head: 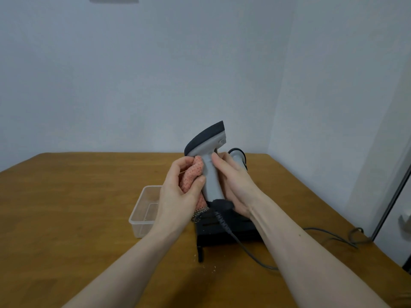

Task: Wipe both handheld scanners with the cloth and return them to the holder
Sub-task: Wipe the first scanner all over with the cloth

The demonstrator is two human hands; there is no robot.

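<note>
The right hand (233,185) forms a closed grip on the handle of the grey scanner (211,165), fingers curled round its right side, with the base end of the handle low against the palm. The left hand (178,192) holds the pink cloth (193,176) bunched between thumb and fingers and presses it against the left side of the same handle. A darker, checked end of the cloth hangs below the left palm.

The scanner stands upright at the centre of the frame, above the bench (66,207). Its dark-topped head points toward the upper right. A black strain relief leaves the bottom of the handle, and the grey cable (246,250) runs down toward the lower right, crossing in front of the black holder (222,230).

The holder sits on the bench directly below both hands; the right forearm covers its right side. The second scanner (238,156) shows only in part, just behind the right hand's fingers, with its dark-rimmed grey head visible; whether it rests in the holder cannot be told.

A clear plastic tray (142,210) stands on the bench just left of the holder, partly hidden by the left wrist. More cable lies looped at the right edge of the bench. Small light crumbs lie on the bench in front of the holder. A pale wall fills the upper half of the frame.
</note>
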